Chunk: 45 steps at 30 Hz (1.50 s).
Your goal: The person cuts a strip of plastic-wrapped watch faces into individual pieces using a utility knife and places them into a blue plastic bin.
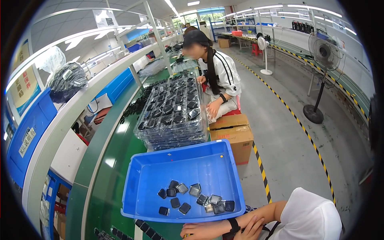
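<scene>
A loose white sleeve [314,214] leaves the forearm [262,214] bare but for a black wristband [233,225], possibly a watch strap.

Looked down from the person's head, through the left one of two side-by-side fisheye cameras. Faced forward along a green workbench [105,196], with a blue bin [154,172] close below. Reached past a stack of clear trays [172,108], farther off, to windows [212,15] at the far end. Took in striped floor tape [261,170] on the right, bending edges toward a dark, round rim.
</scene>
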Motion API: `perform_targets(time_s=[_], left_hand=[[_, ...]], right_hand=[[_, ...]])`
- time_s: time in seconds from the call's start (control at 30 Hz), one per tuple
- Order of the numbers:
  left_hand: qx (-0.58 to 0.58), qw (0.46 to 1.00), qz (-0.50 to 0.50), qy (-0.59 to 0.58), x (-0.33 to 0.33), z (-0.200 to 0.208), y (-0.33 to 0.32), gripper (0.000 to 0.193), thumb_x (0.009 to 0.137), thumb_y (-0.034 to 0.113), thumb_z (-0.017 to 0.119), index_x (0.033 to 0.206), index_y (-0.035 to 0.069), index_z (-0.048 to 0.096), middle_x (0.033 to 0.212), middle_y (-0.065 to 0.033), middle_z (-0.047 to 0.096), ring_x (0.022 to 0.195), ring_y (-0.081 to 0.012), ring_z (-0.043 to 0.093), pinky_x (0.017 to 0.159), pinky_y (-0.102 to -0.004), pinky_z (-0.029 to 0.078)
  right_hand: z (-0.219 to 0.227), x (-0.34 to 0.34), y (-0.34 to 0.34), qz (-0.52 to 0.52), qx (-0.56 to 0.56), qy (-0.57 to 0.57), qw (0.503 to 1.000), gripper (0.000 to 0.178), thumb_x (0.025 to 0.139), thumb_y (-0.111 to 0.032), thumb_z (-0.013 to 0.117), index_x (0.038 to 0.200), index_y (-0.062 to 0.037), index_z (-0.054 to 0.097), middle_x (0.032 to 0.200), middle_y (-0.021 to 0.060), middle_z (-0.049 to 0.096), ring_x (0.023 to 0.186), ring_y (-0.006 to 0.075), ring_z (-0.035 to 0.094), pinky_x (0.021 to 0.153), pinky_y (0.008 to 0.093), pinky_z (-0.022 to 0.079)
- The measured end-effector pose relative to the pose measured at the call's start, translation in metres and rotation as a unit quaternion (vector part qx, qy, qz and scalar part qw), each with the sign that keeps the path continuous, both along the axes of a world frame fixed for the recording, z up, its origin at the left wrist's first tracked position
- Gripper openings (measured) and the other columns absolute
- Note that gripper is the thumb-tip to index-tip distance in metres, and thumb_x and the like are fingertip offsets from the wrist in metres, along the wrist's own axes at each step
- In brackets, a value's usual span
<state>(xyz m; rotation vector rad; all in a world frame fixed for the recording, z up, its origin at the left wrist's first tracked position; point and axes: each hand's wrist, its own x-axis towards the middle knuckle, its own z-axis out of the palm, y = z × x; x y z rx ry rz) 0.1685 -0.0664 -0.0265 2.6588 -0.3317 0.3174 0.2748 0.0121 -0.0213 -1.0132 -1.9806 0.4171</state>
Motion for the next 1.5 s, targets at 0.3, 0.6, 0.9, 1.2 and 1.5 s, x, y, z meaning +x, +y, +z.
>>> perform_targets(time_s=[0.3,0.6,0.9,1.2,1.5], left_hand=[[-0.017,1.000,0.002,-0.013,0.001,0.000,0.001,0.041,0.091,0.016,0.062,0.131,0.008,0.066,0.159,-0.0013,0.041,0.156,-0.0233,0.026,0.112,-0.0490,0.040],[-0.032,0.999,-0.005,-0.003,0.003,0.005,0.002,0.048,0.088,0.013,0.063,0.136,0.007,0.063,0.159,-0.0024,0.040,0.156,-0.0239,0.027,0.112,-0.0480,0.040],[-0.033,0.999,-0.006,0.003,0.001,0.002,0.001,0.049,0.086,0.013,0.063,0.135,0.007,0.064,0.159,-0.0030,0.041,0.156,-0.0256,0.027,0.112,-0.0494,0.040],[-0.022,1.000,-0.003,0.001,0.003,-0.002,0.002,0.048,0.087,0.013,0.063,0.135,0.007,0.064,0.160,-0.0032,0.041,0.156,-0.0256,0.027,0.112,-0.0488,0.041],[-0.013,1.000,-0.003,0.014,-0.005,-0.002,-0.001,0.047,0.088,0.014,0.061,0.135,0.008,0.064,0.162,-0.0018,0.038,0.158,-0.0250,0.023,0.115,-0.0485,0.038]], right_hand=[[0.002,0.000,-0.001,-0.002,0.003,0.004,1.000,0.020,0.103,-0.012,0.058,0.119,-0.0085,0.069,0.117,0.0116,0.059,0.112,0.0311,0.057,0.096,0.0417,0.049],[-0.020,-0.001,0.011,0.024,-0.029,0.004,0.999,0.024,0.099,-0.007,0.059,0.122,-0.0077,0.062,0.123,0.0115,0.052,0.123,0.0306,0.050,0.105,0.0422,0.045],[0.000,-0.002,0.000,0.000,0.005,0.006,1.000,0.019,0.103,-0.014,0.059,0.118,-0.0085,0.070,0.117,0.0117,0.059,0.111,0.0318,0.057,0.096,0.0425,0.048],[-0.026,-0.001,0.010,0.016,-0.014,-0.004,1.000,0.026,0.098,-0.007,0.060,0.123,-0.0079,0.062,0.123,0.0112,0.052,0.122,0.0306,0.050,0.105,0.0414,0.045],[0.006,-0.007,-0.004,0.007,-0.007,0.008,1.000,0.020,0.103,-0.014,0.059,0.119,-0.0086,0.069,0.117,0.0119,0.059,0.111,0.0319,0.057,0.096,0.0430,0.048]])
